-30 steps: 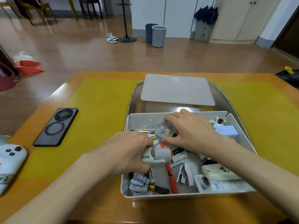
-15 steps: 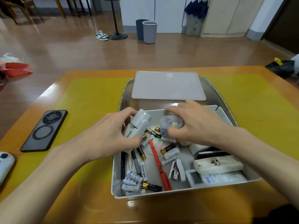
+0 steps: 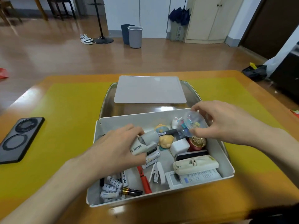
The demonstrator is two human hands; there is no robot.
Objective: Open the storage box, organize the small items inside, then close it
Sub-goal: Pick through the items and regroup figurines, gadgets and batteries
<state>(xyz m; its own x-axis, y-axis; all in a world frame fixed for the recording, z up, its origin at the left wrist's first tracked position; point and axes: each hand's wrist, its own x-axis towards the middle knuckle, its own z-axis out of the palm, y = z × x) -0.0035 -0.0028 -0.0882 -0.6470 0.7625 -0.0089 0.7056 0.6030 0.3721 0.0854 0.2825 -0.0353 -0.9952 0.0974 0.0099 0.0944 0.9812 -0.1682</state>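
— Storage box (image 3: 161, 196) at six o'clock on the surface (image 3: 242, 201), open, with lid (image 3: 150, 89) flat behind it at twelve. Thin white plastic walls, probably light but a little flexible; best moved by two opposite rims.

— And the hands?

— Left hand (image 3: 113, 147) curled round a grey mini gadget (image 3: 144, 143) at nine o'clock inside the box. Right hand (image 3: 226, 123) pinching a clear capsule ball (image 3: 193, 124) between thumb and fingers (image 3: 203, 107), over the box's two o'clock corner.

— Handling of that ball?

— Smooth, round, hard-looking shell with coloured bits inside. Likely light and slippery, perhaps prone to popping apart. Better cupped from beneath than squeezed hard.

— Rest of the contents?

— Loose batteries (image 3: 111, 188) at seven o'clock, cylindrical and apt to roll; easier gathered in a bunch. Red pen-like tool (image 3: 144, 181) and small stapler (image 3: 157, 173) at six, rigid, easy to take by the middle. Yellowed remote (image 3: 195, 164) across a flat white keypad unit (image 3: 194, 177) at four, both long and stiff. White charger block (image 3: 179, 146), rounded bear figure (image 3: 165, 140) and gold-topped red pot (image 3: 197, 142) near the centre. Pot possibly fragile, so by the body and kept upright.

— Outside the box?

— Black phone (image 3: 17, 139) at nine o'clock beside the yellow mat (image 3: 72, 118), well apart from the box.
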